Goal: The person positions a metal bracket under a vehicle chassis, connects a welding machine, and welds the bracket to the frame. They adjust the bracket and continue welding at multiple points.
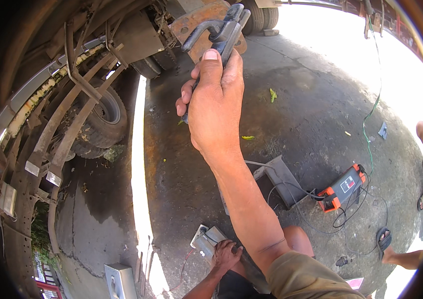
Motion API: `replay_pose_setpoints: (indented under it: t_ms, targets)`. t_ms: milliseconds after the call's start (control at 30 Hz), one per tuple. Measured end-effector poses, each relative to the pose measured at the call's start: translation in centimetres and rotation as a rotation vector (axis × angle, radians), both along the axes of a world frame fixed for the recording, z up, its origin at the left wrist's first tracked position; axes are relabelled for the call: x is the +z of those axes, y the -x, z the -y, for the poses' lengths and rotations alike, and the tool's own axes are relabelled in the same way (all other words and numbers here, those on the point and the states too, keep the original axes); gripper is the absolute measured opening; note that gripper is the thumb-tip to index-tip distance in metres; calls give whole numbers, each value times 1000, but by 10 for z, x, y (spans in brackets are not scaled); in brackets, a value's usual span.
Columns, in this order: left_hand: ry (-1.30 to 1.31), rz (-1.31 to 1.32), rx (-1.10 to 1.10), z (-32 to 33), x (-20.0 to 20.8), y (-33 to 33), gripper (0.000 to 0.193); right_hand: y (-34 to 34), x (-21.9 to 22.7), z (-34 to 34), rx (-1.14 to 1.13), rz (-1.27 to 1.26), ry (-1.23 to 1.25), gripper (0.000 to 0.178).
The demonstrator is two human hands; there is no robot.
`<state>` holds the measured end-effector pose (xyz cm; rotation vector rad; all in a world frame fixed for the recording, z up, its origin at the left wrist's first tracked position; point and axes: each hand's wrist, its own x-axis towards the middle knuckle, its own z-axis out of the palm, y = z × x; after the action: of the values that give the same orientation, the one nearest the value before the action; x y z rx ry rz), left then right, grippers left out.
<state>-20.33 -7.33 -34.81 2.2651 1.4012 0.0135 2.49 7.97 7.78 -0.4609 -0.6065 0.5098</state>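
Note:
My right hand (pixel 215 107), raised far forward, is closed around the handle of a dark metal clamp-like tool (pixel 226 31), its thumb on top. The tool's curved hook and jaws stand in front of a rusty metal plate (pixel 191 26) with holes; whether they touch it I cannot tell. Low in the view, my left hand (pixel 226 256) has its fingers curled over a grey metal bar (pixel 205 242), close to my knee. The undersides of those fingers are hidden.
A truck's rusty frame (pixel 64 129) and wheel (pixel 106 117) stand at the left. On the right lie an orange-and-black welding machine (pixel 342 187) with trailing cables and an angled steel piece (pixel 285 182). A silver box (pixel 119 281) sits at lower left. Another person's sandalled foot (pixel 384 239) is at right.

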Motion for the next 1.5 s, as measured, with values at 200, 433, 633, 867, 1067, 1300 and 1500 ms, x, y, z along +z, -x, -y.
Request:
replay_pose_setpoints:
  t_ms: [200, 433, 633, 867, 1067, 1300, 1500]
  targets:
    - [-41, 24, -10, -1, -1, 0, 46, 4, 14, -17, -45, -11, -37, 18]
    - [-45, 35, -10, 1, -2, 3, 46, 0, 9, -2, 80, -90, -8, 19]
    - [-26, 29, -3, -1, 3, -1, 46, -4, 7, -7, -47, 47, 19, 28]
    - [-37, 40, 12, 0, -10, 5, 46, 2, -4, -18, -437, 458, 300, 53]
    - [-38, 56, 16, 0, -16, 5, 46, -9, -3, 1, -571, 652, 399, 60]
    - [-33, 21, 32, 1, -7, 3, 44, -18, -16, 26, -550, 607, 401, 59]
    - [-45, 34, 23, 2, -7, 2, 45, -28, -24, 19, -613, 578, 433, 60]
